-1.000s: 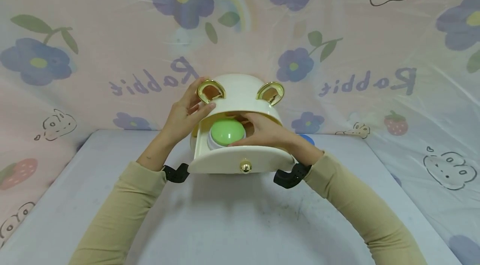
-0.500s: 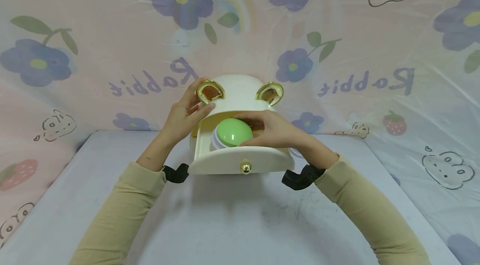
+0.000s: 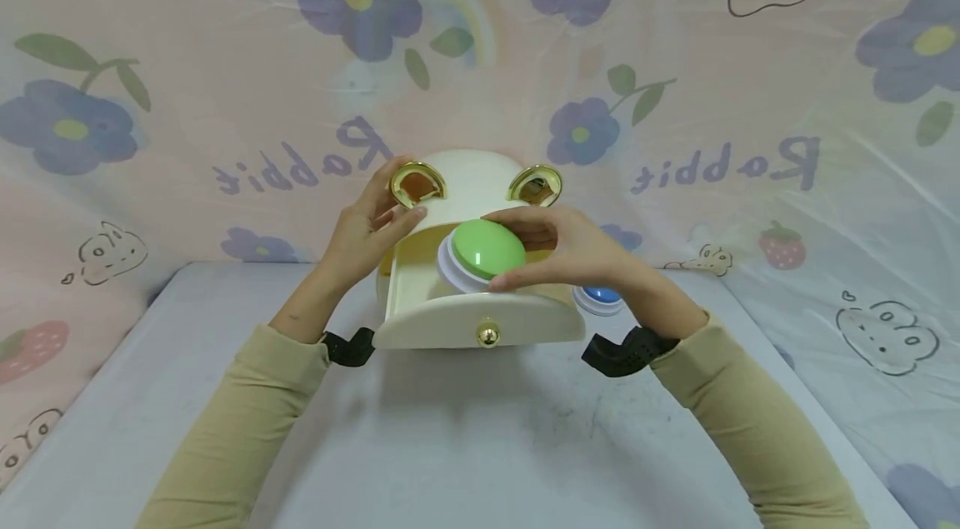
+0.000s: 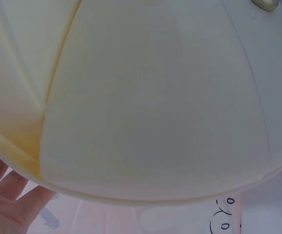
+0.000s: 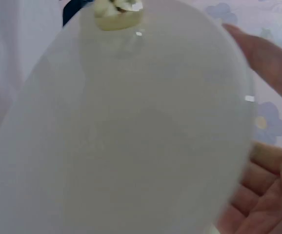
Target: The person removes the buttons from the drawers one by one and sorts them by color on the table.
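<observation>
A green push button (image 3: 491,250) with a white base is tilted above the pulled-out drawer (image 3: 411,279) of a white box (image 3: 476,187). My right hand (image 3: 585,250) holds it by its right side, thumb in front and fingers behind. My left hand (image 3: 367,233) grips the box's upper left by a gold ear (image 3: 417,184), thumb below and fingers partly hidden behind. In the left wrist view, the curved white shell (image 4: 155,97) fills most of the picture. The white drawer front (image 5: 155,122) blocks the button from the right wrist view.
A blue push button (image 3: 602,300) with a white base stands on the table right of the box, partly covered by my right wrist. A gold knob (image 3: 488,335) juts from the drawer front. Behind the white table (image 3: 450,437) hangs a flower-printed cloth (image 3: 480,96).
My right hand has lifted the green push button up and to the right from inside the drawer. More of the blue button shows. My left hand has stayed on the box.
</observation>
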A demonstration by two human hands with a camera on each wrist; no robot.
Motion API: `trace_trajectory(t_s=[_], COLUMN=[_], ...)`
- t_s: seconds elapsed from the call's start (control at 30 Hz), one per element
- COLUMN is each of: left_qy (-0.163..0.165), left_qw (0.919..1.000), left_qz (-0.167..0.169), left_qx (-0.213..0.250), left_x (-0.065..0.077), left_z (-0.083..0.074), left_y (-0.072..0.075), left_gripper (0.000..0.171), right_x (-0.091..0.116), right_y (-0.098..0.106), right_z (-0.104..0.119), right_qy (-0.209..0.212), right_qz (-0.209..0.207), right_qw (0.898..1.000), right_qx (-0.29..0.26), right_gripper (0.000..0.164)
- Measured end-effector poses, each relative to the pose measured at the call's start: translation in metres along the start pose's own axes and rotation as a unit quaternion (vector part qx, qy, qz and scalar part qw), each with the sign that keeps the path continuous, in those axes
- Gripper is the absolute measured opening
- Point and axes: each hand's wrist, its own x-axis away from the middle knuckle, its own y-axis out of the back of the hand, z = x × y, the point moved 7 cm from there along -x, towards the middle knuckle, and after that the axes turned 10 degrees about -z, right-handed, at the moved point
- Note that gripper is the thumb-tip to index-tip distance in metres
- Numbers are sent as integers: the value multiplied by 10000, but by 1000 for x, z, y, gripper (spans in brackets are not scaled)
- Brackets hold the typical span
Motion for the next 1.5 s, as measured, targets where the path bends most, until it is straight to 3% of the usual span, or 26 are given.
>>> trace_trajectory(t_s=[0.33, 0.73, 1.07, 1.5], left_qy=[-21, 36, -35, 103], left_qw=[10000, 9999, 9999, 9999], left_qz=[-19, -68, -52, -13], left_qx=[16, 74, 114, 85], left_x=[0, 1, 0, 2], left_z=[0, 1, 0, 0], left_y=[0, 0, 0, -1], left_gripper=[64, 65, 65, 65], right_x=[9, 32, 52, 74], right_y=[12, 26, 36, 47], right_z=[1, -17, -27, -39], right_qy=[210, -426, -632, -135], right_qz=[-204, -1054, -1884, -2543], right_qw=[9994, 9935, 9797, 9644], right_qx=[170, 19, -276, -712], right_gripper=[67, 61, 57, 54])
